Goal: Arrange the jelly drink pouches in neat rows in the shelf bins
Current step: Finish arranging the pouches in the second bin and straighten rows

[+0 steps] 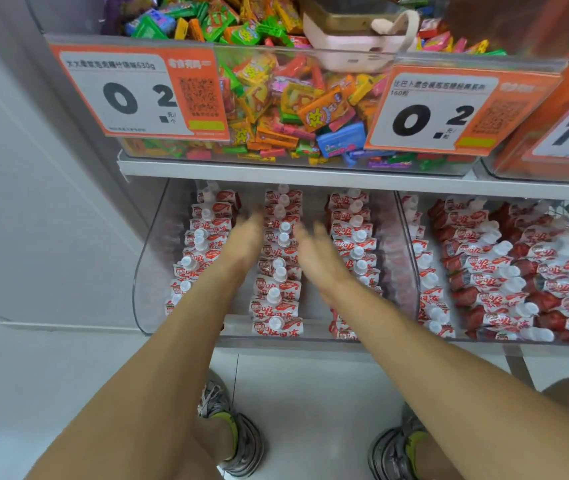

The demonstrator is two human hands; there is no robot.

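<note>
Red-and-white jelly drink pouches with white caps stand in three rows inside a clear shelf bin (144, 271) on the lower shelf: a left row (203, 237), a middle row (278, 289) and a right row (355, 244). My left hand (246, 237) reaches into the gap between the left and middle rows, fingers straight and blurred. Between the middle and right rows my right hand (314, 251) stretches in with its fingers extended. Neither hand holds a pouch. A second clear bin (411, 244) to the right holds more pouches (504, 271), packed less evenly.
Above, a clear bin (276, 109) of mixed bright candies carries two orange price tags (137, 91). A pink device with a strap (355, 39) lies on the candies. A white wall stands at the left. My shoes (234, 441) are on white floor tiles below.
</note>
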